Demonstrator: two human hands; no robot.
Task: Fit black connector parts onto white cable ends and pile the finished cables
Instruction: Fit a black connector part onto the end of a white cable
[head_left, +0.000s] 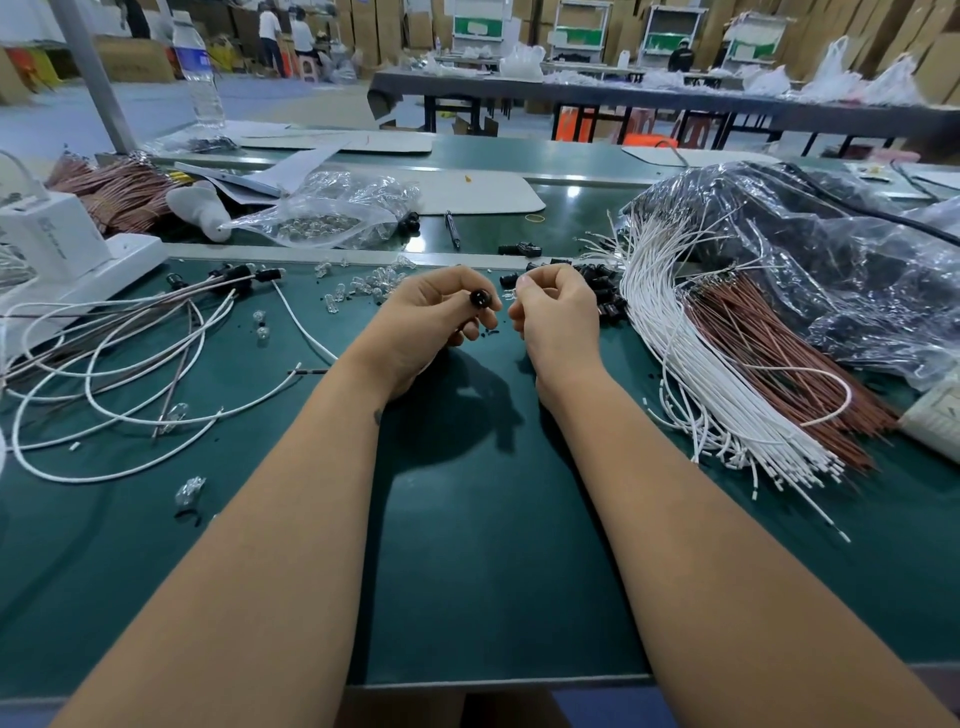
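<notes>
Both hands raised, close together — left hand and right hand pinching

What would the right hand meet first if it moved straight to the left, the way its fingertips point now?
Most likely the black connector part pinched in the left hand. The right hand pinches a small clear bulb that leads the way; only a narrow gap separates them, though depth is uncertain.

A small round black connector part is sitting pinched at the fingertips, its open end facing up. More black connector parts are lying heaped beside the white cable bundle. Finished cables are looping at left.
</notes>
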